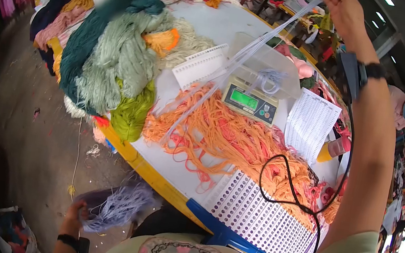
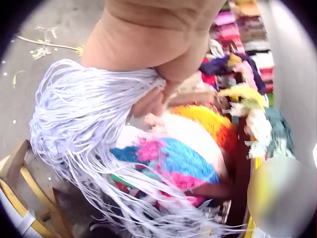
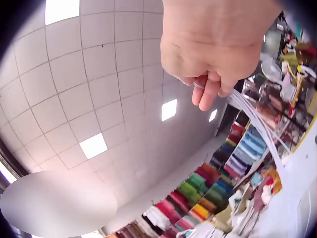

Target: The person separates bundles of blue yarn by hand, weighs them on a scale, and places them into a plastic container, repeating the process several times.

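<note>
My right hand (image 1: 343, 13) is raised high at the upper right and grips a bundle of pale lavender yarn strands (image 1: 249, 54). The right wrist view shows these strands (image 3: 260, 121) trailing from the curled fingers. From there they slant down across the table, passing in front of a digital scale (image 1: 249, 102) with a lit green display. A small coil of lavender yarn (image 1: 270, 81) sits in the clear plastic tray (image 1: 290, 79) on the scale. Low at the left, my left hand (image 1: 74, 215) holds a thick lavender hank (image 2: 89, 109), its loose ends hanging down.
Orange yarn (image 1: 233, 137) spreads before the scale, beside a perforated white board (image 1: 248, 204). Dark green, pale green and lime hanks (image 1: 132, 112) pile at the left. Printed sheets (image 1: 313, 121) flank the scale. A black cable (image 1: 297, 201) loops over the yarn. The table has a yellow edge (image 1: 151, 177).
</note>
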Tool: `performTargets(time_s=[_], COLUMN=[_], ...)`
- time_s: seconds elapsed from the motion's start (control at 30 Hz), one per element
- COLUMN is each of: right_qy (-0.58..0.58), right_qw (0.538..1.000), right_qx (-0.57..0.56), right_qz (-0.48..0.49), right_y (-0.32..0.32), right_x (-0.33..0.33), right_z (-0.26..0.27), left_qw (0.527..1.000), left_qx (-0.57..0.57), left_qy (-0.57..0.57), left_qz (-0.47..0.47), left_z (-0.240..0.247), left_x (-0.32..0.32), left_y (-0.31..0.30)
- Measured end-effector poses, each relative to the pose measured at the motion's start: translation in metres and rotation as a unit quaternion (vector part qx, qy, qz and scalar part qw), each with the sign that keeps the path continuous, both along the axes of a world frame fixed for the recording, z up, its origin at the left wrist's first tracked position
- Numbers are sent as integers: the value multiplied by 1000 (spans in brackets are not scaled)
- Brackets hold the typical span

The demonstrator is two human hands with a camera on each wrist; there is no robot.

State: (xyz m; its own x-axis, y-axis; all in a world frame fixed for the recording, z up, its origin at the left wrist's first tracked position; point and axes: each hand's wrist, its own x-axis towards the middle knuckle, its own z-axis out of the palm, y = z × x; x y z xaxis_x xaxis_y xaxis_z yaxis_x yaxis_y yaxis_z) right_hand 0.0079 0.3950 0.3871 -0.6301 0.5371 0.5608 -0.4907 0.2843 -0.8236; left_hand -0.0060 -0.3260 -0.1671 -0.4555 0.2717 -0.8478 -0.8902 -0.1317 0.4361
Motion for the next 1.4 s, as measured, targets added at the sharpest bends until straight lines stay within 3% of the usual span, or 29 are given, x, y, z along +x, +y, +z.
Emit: performTargets(time_s=[0.03,0.1,0.17,0.2,0.3,0.33,0.37,0.43,0.47,0.53,0.7,0.77,0.97,1.03,1.17,1.23,1.27,1.3,1.33,1.4], right_qy=[31,62,-24,-83,-225,-296,-287,-340,-341,-230,-254,-261,-297,-367,-331,-218,-216,-268,-314,-300], right_qw=[999,997,991,940,935,796,721,669,667,717,743,750,704,648,654,713,718,828,900,922], right_qx=[25,52,134,325,273,500,592,616,617,591,538,521,537,560,575,581,581,445,286,243], right_qz=[-6,-19,-2,-59,33,-169,-217,-240,-240,-289,-307,-313,-359,-362,-364,-328,-317,-213,-100,-19], right_y=[25,65,98,79,66,32,17,-2,-13,-31,-42,-45,-43,-44,-62,-106,-132,-163,-190,-224], right_x=[1,-1,-4,6,11,28,43,73,85,100,107,103,83,78,71,70,71,75,80,96], right_z=[9,12,-6,-34,-155,-181,-209,-242,-249,-258,-266,-269,-273,-275,-277,-259,-247,-231,-221,-208], left_qw=[994,976,972,964,950,955,956,952,950,949,949,948,959,956,941,920,908,880,843,776], left_qx=[-22,-49,-41,-32,-67,-60,-56,-73,-55,-49,-61,-42,-31,-11,122,252,311,399,477,553], left_qy=[-19,-4,41,85,137,151,149,176,187,206,242,280,258,276,316,299,277,243,219,257], left_qz=[104,210,227,250,272,248,247,240,246,233,192,147,116,97,11,-28,-44,-86,-115,-161], left_z=[-31,-54,-42,-28,2,9,18,38,45,60,77,107,178,192,242,257,269,279,287,301], left_x=[-1,-3,-3,0,-7,-10,-13,-18,-18,-22,-36,-29,-3,5,18,16,20,21,23,30], left_y=[-29,-59,-48,-36,3,9,16,31,37,49,68,87,127,139,177,196,211,227,247,281])
